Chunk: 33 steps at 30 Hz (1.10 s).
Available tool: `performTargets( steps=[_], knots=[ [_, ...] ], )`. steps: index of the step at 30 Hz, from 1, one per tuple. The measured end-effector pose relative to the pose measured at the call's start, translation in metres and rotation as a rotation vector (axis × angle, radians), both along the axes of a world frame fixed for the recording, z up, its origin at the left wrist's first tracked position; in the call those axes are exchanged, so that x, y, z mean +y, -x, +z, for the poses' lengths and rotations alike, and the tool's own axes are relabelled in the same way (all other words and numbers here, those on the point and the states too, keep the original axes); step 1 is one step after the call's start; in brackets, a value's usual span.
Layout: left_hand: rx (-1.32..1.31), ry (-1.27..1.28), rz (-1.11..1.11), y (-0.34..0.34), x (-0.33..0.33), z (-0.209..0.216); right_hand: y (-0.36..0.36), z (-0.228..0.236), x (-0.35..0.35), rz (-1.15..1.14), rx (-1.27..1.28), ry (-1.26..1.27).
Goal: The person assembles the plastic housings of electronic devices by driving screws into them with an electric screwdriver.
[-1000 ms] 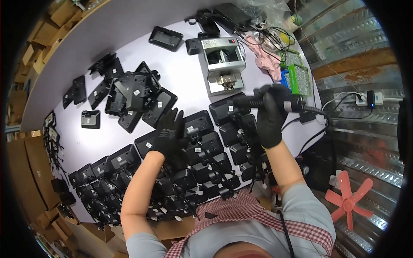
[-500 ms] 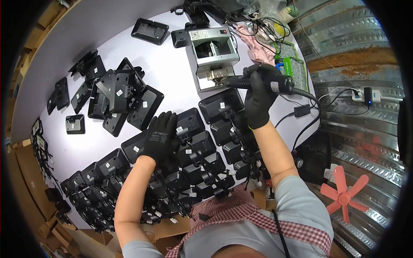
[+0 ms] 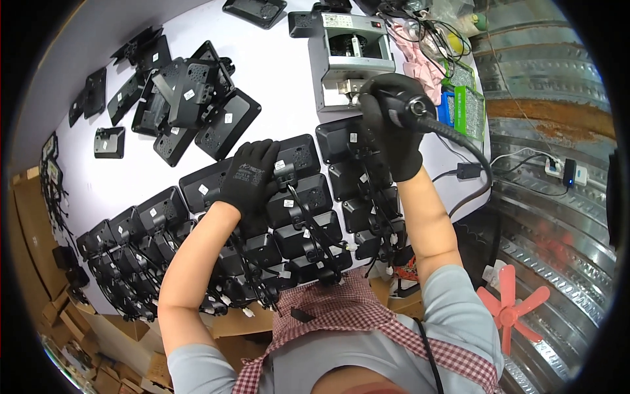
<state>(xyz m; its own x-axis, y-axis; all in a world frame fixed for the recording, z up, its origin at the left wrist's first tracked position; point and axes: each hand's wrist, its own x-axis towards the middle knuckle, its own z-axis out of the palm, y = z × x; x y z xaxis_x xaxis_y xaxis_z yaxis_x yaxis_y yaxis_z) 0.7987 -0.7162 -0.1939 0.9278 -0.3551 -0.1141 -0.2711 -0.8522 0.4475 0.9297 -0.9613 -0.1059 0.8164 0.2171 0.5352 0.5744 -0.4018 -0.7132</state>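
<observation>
My right hand [image 3: 394, 125], in a black glove, is wrapped round a black electric screwdriver [image 3: 410, 110] whose cable runs down from its back end. The screwdriver stands steeply beside the metal outlet of a grey screw feeder [image 3: 357, 64]; its tip is hidden behind the glove. My left hand [image 3: 246, 180], also gloved, lies with fingers stretched over a black plastic housing [image 3: 207, 186]. Its thumb side is close to the bracket on a neighbouring black housing [image 3: 302, 154]. Several more such housings, with cables and white connectors, lie in rows nearer my body.
A loose pile of black plastic parts [image 3: 190, 95] lies at the far left. Behind the right hand are a pink cloth [image 3: 420, 62] and a green tray of screws [image 3: 469, 111]. A power strip [image 3: 567, 172] and a pink fan [image 3: 508, 312] are at the right, by a metal wall.
The screwdriver has swung from lying nearly level at the feeder to standing steeply, with its back end toward me. The whole view has shifted; the left hand stays on the housings.
</observation>
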Motion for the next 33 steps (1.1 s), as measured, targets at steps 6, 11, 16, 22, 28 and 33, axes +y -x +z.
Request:
performTargets(
  steps=[6,11,16,22,28,33],
  knots=[
    [-0.007,0.016,0.022,0.007,0.000,0.000,0.046,0.014,0.016,0.081,0.541,-0.632],
    [0.002,0.030,0.036,0.008,-0.001,0.000,0.056,-0.016,0.031,0.158,0.530,-0.596],
    [-0.006,0.061,0.070,0.012,-0.001,-0.001,0.054,-0.029,0.036,0.171,0.564,-0.557],
    [0.002,0.076,0.059,0.009,0.001,-0.004,0.052,-0.039,0.033,0.164,0.499,-0.477],
    [0.032,0.065,0.078,0.011,0.000,-0.005,0.055,-0.036,0.033,0.155,0.540,-0.533],
    [0.029,0.064,0.068,0.010,0.000,-0.005,0.058,-0.031,0.035,0.131,0.531,-0.500]
  ],
)
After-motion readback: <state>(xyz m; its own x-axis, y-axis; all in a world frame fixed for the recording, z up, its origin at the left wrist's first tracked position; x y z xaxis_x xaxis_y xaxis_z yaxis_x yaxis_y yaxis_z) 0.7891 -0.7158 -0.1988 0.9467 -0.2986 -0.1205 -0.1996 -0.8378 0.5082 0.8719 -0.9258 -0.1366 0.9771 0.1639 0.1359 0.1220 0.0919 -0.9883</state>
